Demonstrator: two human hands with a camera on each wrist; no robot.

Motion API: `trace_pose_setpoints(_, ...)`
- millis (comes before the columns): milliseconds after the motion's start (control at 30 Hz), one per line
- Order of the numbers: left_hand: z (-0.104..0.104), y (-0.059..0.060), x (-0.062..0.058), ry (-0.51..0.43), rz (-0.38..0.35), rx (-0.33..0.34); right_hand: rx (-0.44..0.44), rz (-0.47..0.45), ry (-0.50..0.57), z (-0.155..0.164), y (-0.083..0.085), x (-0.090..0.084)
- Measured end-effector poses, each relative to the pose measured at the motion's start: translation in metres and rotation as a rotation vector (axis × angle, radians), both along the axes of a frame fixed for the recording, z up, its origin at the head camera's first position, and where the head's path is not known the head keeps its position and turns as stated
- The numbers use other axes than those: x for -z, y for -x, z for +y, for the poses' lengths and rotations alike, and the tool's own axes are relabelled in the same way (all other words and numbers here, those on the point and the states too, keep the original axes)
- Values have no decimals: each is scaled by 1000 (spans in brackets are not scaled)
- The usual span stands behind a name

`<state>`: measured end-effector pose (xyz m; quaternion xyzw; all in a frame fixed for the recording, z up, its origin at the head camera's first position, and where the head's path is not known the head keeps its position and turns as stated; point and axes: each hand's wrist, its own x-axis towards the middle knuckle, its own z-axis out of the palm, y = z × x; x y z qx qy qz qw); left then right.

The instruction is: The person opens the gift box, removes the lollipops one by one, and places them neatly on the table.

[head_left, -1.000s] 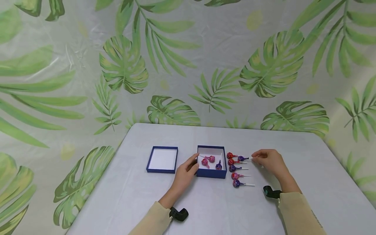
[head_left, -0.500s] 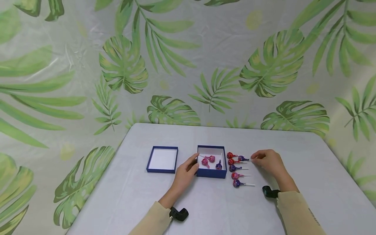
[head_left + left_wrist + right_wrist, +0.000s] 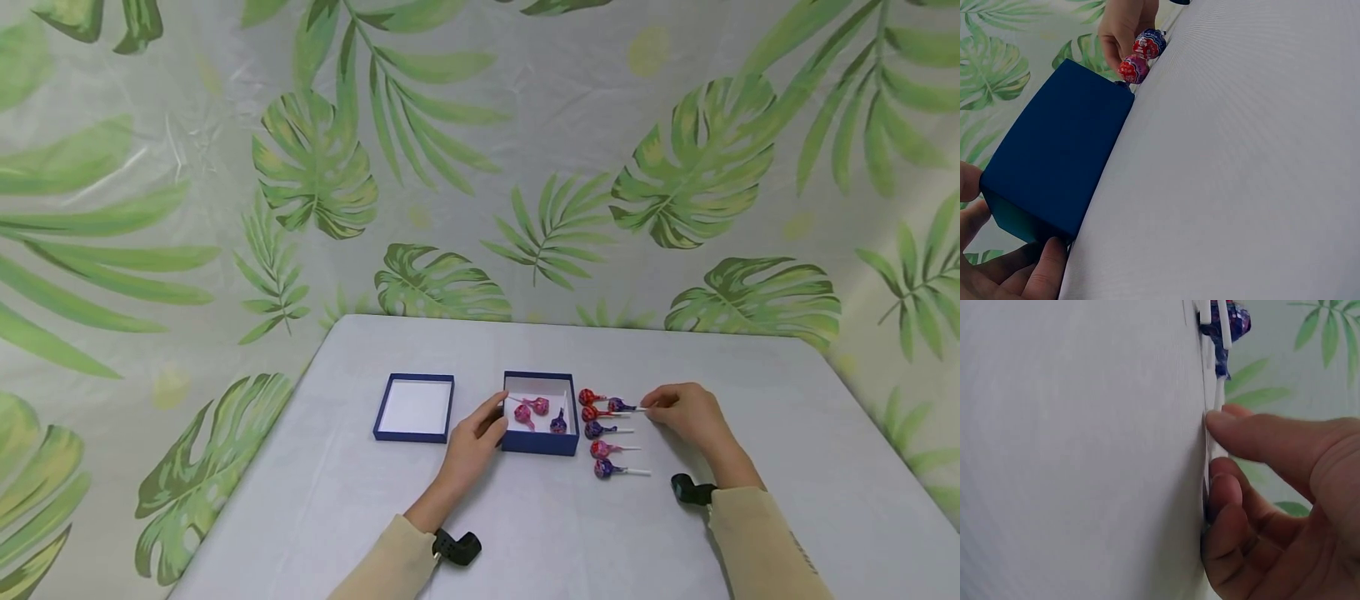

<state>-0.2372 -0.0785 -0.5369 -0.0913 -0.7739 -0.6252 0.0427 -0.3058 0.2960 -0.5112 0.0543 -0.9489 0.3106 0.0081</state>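
Note:
An open blue box (image 3: 540,440) holds several pink and purple lollipops (image 3: 538,406). My left hand (image 3: 480,427) grips its left wall, thumb at the rim; in the left wrist view my fingers (image 3: 1041,278) curl round the corner of the box (image 3: 1060,150). Several red, purple and pink lollipops (image 3: 602,450) lie in a column just right of the box. My right hand (image 3: 651,407) pinches the white stick of the upper purple lollipop (image 3: 617,405). The right wrist view shows thumb and forefinger on that stick (image 3: 1218,394), which still lies on the table.
The box's blue lid (image 3: 415,407) lies upturned to the left of the box. The grey table (image 3: 525,533) has bare surface in front of and behind the box. A leaf-print curtain (image 3: 480,167) hangs behind the table.

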Motion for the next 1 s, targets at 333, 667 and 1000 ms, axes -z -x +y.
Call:
trace_pose_setpoints(333, 1, -1, 0, -2, -3, 5, 14, -4, 43, 2, -5, -21)
trace_pose_setpoints(667, 0, 0, 0, -1, 13, 3, -1, 138, 45, -13, -10, -34)
trace_pose_setpoints(1000, -1, 4, 1, 0, -11, 11, -36, 179, 72, -42, -19, -48)
